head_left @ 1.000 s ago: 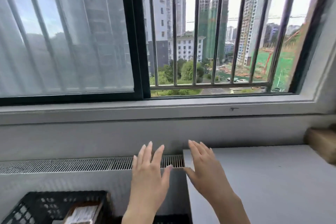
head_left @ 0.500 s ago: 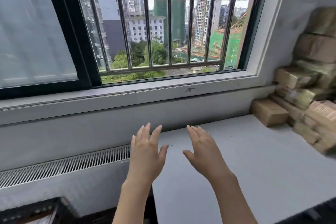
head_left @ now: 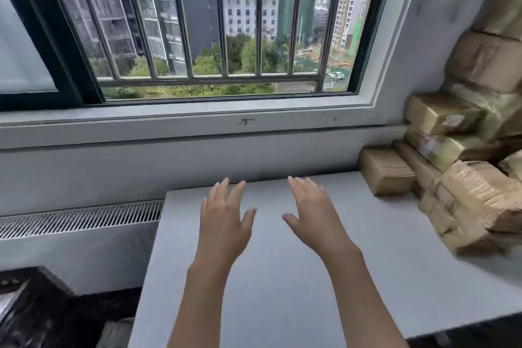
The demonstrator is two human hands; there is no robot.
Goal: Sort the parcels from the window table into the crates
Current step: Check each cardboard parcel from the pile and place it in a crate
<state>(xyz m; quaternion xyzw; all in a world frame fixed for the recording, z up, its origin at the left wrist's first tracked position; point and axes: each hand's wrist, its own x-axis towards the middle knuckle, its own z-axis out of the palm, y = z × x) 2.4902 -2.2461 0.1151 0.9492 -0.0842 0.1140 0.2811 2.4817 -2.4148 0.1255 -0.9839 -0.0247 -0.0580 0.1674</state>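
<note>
A heap of brown cardboard parcels (head_left: pixel 466 150) is stacked against the right wall on the grey window table (head_left: pixel 282 277). One small parcel (head_left: pixel 385 171) sits at the heap's left foot, by the wall under the window. My left hand (head_left: pixel 224 223) and my right hand (head_left: pixel 313 215) hover side by side above the table's bare left half, fingers straight and spread, holding nothing. Both are well to the left of the parcels. A black crate (head_left: pixel 31 308) shows at the bottom left, below the table, blurred, with something pale inside.
A barred window (head_left: pixel 220 22) fills the wall ahead, with a white sill (head_left: pixel 197 124) under it. A radiator grille (head_left: pixel 79 217) runs along the left, beside the table's left edge.
The view has swung to the right. The parcel heap has come into sight and the crate has slid to the bottom left. Both hands stay open and now hang over the table.
</note>
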